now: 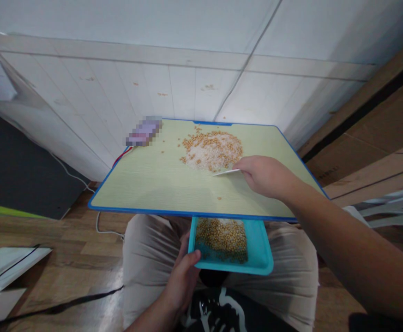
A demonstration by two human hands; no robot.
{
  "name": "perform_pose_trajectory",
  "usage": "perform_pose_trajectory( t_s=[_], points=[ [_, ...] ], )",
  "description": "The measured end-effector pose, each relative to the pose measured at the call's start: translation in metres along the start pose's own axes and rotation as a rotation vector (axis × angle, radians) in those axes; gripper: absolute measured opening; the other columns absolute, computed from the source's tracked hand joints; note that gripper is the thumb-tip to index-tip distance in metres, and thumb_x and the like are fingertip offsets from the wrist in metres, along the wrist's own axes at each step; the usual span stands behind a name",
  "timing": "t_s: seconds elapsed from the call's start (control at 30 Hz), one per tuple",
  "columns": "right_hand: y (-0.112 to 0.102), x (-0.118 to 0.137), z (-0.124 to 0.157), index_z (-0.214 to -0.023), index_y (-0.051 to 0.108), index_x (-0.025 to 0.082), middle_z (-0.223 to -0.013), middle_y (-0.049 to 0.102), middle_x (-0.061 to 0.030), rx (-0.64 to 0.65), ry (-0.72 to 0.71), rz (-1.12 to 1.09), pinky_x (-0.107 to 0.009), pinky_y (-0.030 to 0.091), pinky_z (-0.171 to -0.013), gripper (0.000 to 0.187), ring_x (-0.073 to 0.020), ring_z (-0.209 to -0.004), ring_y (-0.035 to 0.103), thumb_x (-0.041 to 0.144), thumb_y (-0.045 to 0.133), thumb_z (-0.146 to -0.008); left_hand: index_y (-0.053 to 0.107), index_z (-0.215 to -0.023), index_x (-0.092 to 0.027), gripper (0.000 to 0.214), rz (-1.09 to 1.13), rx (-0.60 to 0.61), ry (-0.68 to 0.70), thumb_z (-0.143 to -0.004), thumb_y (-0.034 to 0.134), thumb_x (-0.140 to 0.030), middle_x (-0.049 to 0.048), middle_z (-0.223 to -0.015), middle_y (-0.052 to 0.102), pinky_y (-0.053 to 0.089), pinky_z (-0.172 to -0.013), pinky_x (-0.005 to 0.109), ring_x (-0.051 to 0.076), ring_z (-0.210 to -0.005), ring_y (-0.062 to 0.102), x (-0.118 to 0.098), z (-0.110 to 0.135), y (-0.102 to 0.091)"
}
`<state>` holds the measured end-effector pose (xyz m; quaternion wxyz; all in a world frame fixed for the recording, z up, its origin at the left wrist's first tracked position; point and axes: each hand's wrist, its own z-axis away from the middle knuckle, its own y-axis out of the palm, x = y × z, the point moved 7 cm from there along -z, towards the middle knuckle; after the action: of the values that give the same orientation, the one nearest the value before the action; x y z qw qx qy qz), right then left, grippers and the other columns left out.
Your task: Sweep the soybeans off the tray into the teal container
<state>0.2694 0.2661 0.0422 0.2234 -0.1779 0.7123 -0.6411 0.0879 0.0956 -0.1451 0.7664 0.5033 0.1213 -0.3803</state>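
My left hand grips the left rim of a turquoise tray, its thumb over the edge. The tray sits over my lap, partly under the table's near edge, and holds a heap of yellow soybeans with some white grains. My right hand pinches a thin white card, held low over the tabletop. Just beyond the card lies a spread pile of white rice grains mixed with soybeans. Whether the card touches the table I cannot tell.
The small table has a pale green top and blue edging. A blurred-out object with a red cord lies at its back left corner. Stray beans dot the top. A white wall stands behind; cardboard boxes are at the right.
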Motion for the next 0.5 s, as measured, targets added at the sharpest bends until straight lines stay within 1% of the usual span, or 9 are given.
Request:
perform_pose_trajectory(
  t_s=[0.1,0.23,0.37,0.5],
  points=[
    [-0.001,0.002,0.004,-0.102,0.079,0.018,-0.105,0.080,-0.0093,-0.015,-0.015,-0.006,-0.031,0.051,-0.082,0.034,-0.0218,-0.094,0.071,0.005,0.050,-0.089,0.064,-0.139,-0.026,0.075,-0.010,0.006,-0.017,-0.069,0.085,-0.038,0.0102,-0.134,0.073,0.040,-0.116,0.055,0.040,-0.136,0.057,-0.002,0.001,0.004],
    [-0.002,0.008,0.013,-0.102,0.079,0.018,-0.105,0.080,-0.0094,0.018,-0.056,-0.046,-0.032,0.051,-0.083,0.034,-0.0229,-0.096,0.072,0.006,0.050,-0.089,0.065,-0.138,-0.025,0.076,-0.022,-0.013,-0.013,-0.067,0.087,-0.040,0.0103,-0.130,0.075,0.041,-0.115,0.054,0.041,-0.136,0.057,-0.007,0.002,0.007],
    [-0.007,0.018,0.025,-0.106,0.078,0.018,-0.105,0.080,-0.0099,0.024,-0.115,-0.093,-0.033,0.051,-0.085,0.035,-0.0236,-0.097,0.072,0.007,0.049,-0.090,0.065,-0.139,-0.027,0.077,-0.041,-0.041,-0.026,-0.066,0.087,-0.040,0.0092,-0.130,0.075,0.042,-0.115,0.054,0.041,-0.136,0.058,-0.008,0.004,0.006],
    [-0.011,0.029,0.037,-0.103,0.079,0.019,-0.100,0.079,-0.0092,0.042,-0.148,-0.121,-0.033,0.050,-0.085,0.033,-0.0230,-0.094,0.071,0.009,0.048,-0.092,0.062,-0.141,-0.026,0.079,-0.054,-0.049,-0.029,-0.067,0.086,-0.039,0.0097,-0.129,0.075,0.043,-0.114,0.054,0.041,-0.134,0.059,-0.009,0.004,0.003]
  ],
)
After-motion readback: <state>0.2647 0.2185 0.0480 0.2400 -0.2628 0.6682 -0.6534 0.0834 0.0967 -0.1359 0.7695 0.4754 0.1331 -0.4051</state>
